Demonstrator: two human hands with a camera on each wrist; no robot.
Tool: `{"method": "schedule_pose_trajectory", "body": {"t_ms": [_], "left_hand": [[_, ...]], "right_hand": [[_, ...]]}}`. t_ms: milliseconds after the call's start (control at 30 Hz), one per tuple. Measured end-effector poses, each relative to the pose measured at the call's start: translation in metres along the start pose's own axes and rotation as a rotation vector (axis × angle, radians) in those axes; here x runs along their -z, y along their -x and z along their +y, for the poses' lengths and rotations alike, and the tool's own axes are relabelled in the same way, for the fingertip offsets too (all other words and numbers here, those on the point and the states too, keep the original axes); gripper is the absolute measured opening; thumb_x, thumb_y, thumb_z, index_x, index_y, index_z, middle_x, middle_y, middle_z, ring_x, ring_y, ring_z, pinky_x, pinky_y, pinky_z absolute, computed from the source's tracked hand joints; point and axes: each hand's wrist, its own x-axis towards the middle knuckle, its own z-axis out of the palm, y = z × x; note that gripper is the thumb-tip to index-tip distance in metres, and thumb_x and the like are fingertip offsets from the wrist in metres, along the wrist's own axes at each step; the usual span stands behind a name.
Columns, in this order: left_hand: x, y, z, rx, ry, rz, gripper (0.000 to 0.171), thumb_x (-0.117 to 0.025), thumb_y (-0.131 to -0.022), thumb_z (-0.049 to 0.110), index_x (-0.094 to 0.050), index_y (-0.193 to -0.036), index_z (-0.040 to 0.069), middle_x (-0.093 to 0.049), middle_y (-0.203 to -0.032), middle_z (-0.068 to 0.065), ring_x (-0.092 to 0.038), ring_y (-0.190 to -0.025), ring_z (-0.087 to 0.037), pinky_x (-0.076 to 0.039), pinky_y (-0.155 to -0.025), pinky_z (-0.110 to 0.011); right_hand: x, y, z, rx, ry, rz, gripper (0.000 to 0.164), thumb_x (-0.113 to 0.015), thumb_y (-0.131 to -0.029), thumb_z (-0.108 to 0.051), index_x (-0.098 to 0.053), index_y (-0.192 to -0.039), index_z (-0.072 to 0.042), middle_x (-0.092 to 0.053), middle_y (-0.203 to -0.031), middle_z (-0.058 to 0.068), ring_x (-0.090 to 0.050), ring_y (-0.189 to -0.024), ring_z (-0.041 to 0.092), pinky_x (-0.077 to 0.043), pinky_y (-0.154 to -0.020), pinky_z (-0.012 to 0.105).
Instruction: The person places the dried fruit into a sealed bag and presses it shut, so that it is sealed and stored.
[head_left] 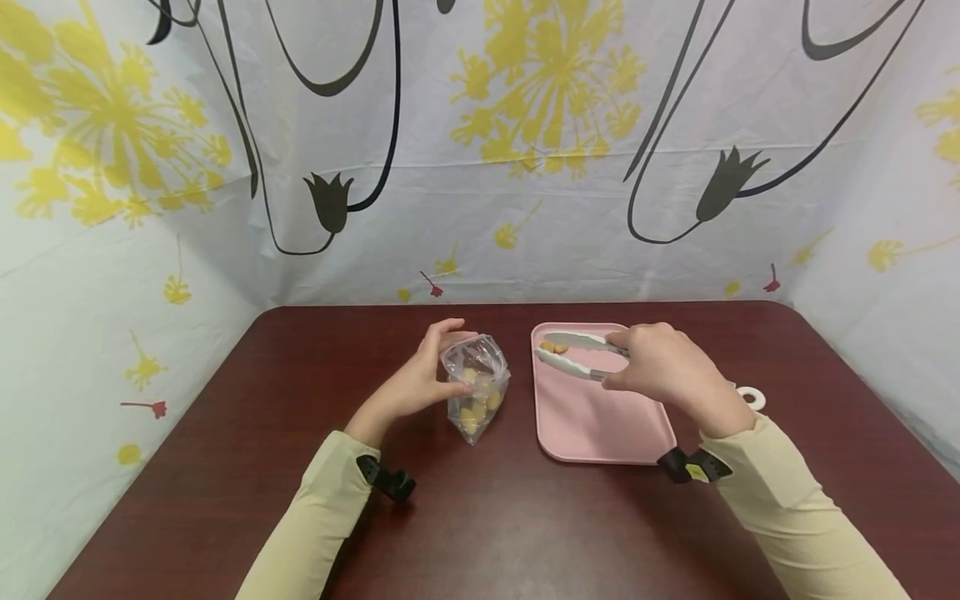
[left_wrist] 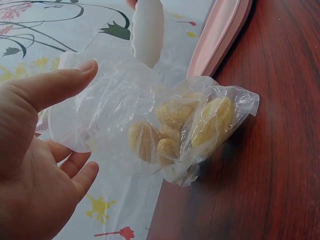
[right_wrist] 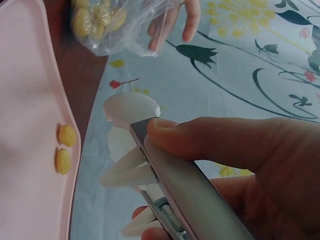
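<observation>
My left hand (head_left: 412, 379) holds a clear plastic bag (head_left: 478, 400) upright over the table, thumb on the near side and fingers behind its upper part. Inside show several yellowish-brown, rounded food pieces (left_wrist: 172, 112). To the right, my right hand (head_left: 667, 362) grips metal tongs (right_wrist: 187, 185) with whitish tips (right_wrist: 132, 107). The tong tips stand apart, above the far left part of a pink tray (head_left: 592, 425). In the right wrist view, two small yellow pieces (right_wrist: 63, 147) lie on the tray near its edge, with nothing between the tong tips.
A dark red-brown table (head_left: 465, 525) lies under everything. White sheeting (head_left: 420, 192) with yellow and dark plant prints rises behind the table and at both sides. A white ring-shaped thing (head_left: 752, 398) sits right of the tray, partly behind the right wrist.
</observation>
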Motion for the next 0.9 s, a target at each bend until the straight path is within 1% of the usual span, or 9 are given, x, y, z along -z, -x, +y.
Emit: {"method": "schedule_pose_trajectory", "body": {"t_ms": [67, 133, 233, 333, 467, 567, 733, 800, 900], "left_hand": [[0.0, 0.0, -0.001, 0.006, 0.001, 0.001, 0.086, -0.074, -0.079, -0.001, -0.017, -0.143, 0.005, -0.044, -0.145, -0.013, -0.036, -0.137, -0.027, -0.028, -0.11, -0.05], [0.0, 0.0, -0.001, 0.011, 0.004, 0.003, 0.086, -0.074, -0.079, -0.001, -0.017, -0.143, 0.005, -0.044, -0.145, -0.013, -0.036, -0.137, -0.027, -0.028, -0.11, -0.049], [0.001, 0.0, -0.001, 0.01, 0.003, 0.005, 0.086, -0.074, -0.079, -0.002, -0.017, -0.143, 0.006, -0.044, -0.145, -0.013, -0.036, -0.137, -0.026, -0.028, -0.11, -0.049], [0.001, 0.001, -0.001, 0.003, 0.002, 0.005, 0.086, -0.074, -0.079, -0.002, -0.017, -0.142, 0.006, -0.044, -0.145, -0.014, -0.037, -0.137, -0.027, -0.028, -0.11, -0.05], [0.001, 0.001, -0.001, -0.002, 0.004, 0.004, 0.086, -0.074, -0.079, -0.002, -0.017, -0.142, 0.003, -0.043, -0.145, -0.015, -0.038, -0.136, -0.029, -0.029, -0.11, -0.051], [0.001, 0.002, -0.001, 0.005, 0.007, 0.005, 0.086, -0.074, -0.078, -0.001, -0.017, -0.143, 0.002, -0.043, -0.145, -0.015, -0.039, -0.135, -0.029, -0.029, -0.11, -0.051], [0.001, 0.002, -0.001, -0.001, 0.007, 0.008, 0.086, -0.074, -0.078, -0.002, -0.017, -0.142, 0.003, -0.043, -0.145, -0.015, -0.039, -0.135, -0.029, -0.029, -0.11, -0.05], [0.001, 0.002, -0.001, -0.007, 0.009, 0.006, 0.085, -0.074, -0.078, -0.002, -0.017, -0.142, 0.002, -0.043, -0.145, -0.016, -0.039, -0.135, -0.03, -0.029, -0.11, -0.051], [0.001, 0.002, 0.0, -0.008, 0.016, 0.007, 0.085, -0.074, -0.078, -0.003, -0.018, -0.141, 0.002, -0.044, -0.144, -0.016, -0.04, -0.135, -0.03, -0.029, -0.11, -0.051]], "right_hand": [[-0.001, -0.001, 0.003, -0.015, -0.001, -0.008, 0.039, -0.075, -0.071, -0.028, -0.068, -0.105, -0.01, -0.065, -0.08, 0.002, -0.057, -0.071, 0.021, -0.044, -0.061, 0.038], [-0.002, -0.003, 0.006, -0.027, -0.001, -0.018, 0.033, -0.075, -0.071, -0.028, -0.066, -0.098, -0.011, -0.062, -0.075, 0.001, -0.055, -0.068, 0.021, -0.042, -0.058, 0.036], [-0.004, -0.005, 0.011, -0.041, 0.007, -0.024, 0.032, -0.075, -0.071, -0.028, -0.066, -0.097, -0.011, -0.062, -0.074, 0.001, -0.055, -0.068, 0.022, -0.042, -0.058, 0.036], [-0.006, -0.008, 0.015, -0.053, 0.016, -0.025, 0.041, -0.075, -0.071, -0.029, -0.068, -0.106, -0.008, -0.066, -0.081, 0.005, -0.057, -0.073, 0.024, -0.045, -0.06, 0.039], [-0.01, -0.01, 0.019, -0.072, 0.024, -0.028, 0.058, -0.075, -0.073, -0.031, -0.063, -0.122, -0.002, -0.069, -0.101, 0.016, -0.062, -0.086, 0.031, -0.048, -0.068, 0.046], [-0.012, -0.011, 0.022, -0.083, 0.024, -0.033, 0.062, -0.075, -0.073, -0.032, -0.061, -0.125, -0.001, -0.067, -0.111, 0.021, -0.062, -0.093, 0.035, -0.049, -0.072, 0.05], [-0.015, -0.016, 0.026, -0.116, 0.019, -0.07, 0.066, -0.075, -0.074, -0.034, -0.058, -0.129, -0.001, -0.063, -0.12, 0.023, -0.06, -0.102, 0.04, -0.048, -0.076, 0.053], [-0.016, -0.017, 0.028, -0.128, 0.018, -0.081, 0.065, -0.075, -0.074, -0.034, -0.059, -0.127, -0.001, -0.064, -0.117, 0.022, -0.06, -0.099, 0.038, -0.048, -0.074, 0.051], [-0.018, -0.02, 0.031, -0.136, 0.016, -0.087, 0.056, -0.074, -0.073, -0.034, -0.065, -0.118, -0.001, -0.068, -0.105, 0.018, -0.061, -0.088, 0.032, -0.048, -0.067, 0.046]]}}
